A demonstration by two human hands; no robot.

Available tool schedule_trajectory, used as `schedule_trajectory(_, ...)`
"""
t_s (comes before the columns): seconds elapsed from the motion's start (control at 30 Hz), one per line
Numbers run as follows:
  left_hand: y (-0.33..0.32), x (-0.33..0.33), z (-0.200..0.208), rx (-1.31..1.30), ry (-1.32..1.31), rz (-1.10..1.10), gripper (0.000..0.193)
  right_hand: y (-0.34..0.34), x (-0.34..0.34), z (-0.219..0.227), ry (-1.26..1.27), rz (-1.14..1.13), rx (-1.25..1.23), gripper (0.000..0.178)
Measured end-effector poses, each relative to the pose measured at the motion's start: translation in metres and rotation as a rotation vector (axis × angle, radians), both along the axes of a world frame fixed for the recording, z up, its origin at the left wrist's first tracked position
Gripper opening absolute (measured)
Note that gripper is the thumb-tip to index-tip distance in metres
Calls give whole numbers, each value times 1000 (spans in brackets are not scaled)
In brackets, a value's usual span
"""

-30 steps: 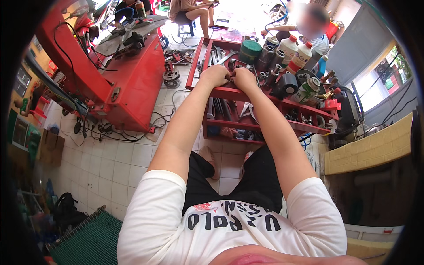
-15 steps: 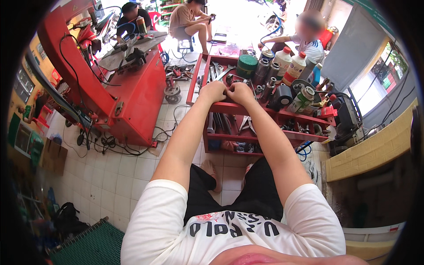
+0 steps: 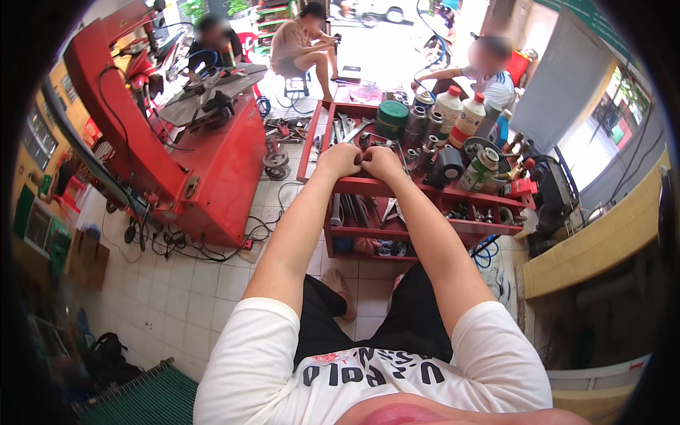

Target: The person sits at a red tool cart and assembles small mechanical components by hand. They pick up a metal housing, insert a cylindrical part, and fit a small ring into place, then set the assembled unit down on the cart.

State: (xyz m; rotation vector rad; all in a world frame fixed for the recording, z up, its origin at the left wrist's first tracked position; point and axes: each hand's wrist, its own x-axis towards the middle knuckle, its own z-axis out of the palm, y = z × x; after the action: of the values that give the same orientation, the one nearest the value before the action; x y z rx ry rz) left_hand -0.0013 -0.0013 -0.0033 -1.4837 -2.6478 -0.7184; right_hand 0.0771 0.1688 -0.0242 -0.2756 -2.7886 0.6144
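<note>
Fingers of the left hand and right hand curl close together over the near edge of the red tool cart, any grip impossible to tell, apparently mid-handling, the next move calling for steadiness near the wrenches.

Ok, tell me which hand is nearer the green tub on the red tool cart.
Right. The right hand is just on the wearer's side of the green tub; the left hand is also on that side, but farther off to the left.
</note>
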Motion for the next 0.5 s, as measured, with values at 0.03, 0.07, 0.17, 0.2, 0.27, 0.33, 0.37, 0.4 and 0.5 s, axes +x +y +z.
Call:
schedule_trajectory(0.03, -2, -6, -1, -38, 25, 5, 25, -2, -2, 0, 60, 48, -9, 28)
schedule_trajectory(0.07, -12, -12, -8, -27, 61, 56, 25, -16, -4, 10, 44, 60, -22, 28)
schedule_trajectory(0.17, 10, 1, 4, 82, 56, 7, 25, 9, 2, 11, 50, 39, -23, 30)
schedule_trajectory(0.2, 5, 1, 7, 157, 63, 3, 25, 7, -2, 10, 86, 38, -14, 30)
schedule_trajectory(0.27, 1, 6, 8, 181, 82, 51, 37, 6, -2, 6, 153, 32, 29, 30)
schedule_trajectory(0.33, -5, 11, 6, 340, 436, 232, 59, -6, -1, 8, 139, 26, -29, 29)
schedule_trajectory(0.37, -7, 15, 17, 286, 587, 185, 64, -3, 1, 6, 134, 2, -21, 30)
schedule_trajectory(0.4, -8, 14, 31, 232, 737, 138, 69, 2, 6, 4, 111, -25, -31, 31)
schedule_trajectory(0.5, -33, -23, 85, 62, 888, 315, 73, -4, 4, 19, 49, -37, -47, 33)
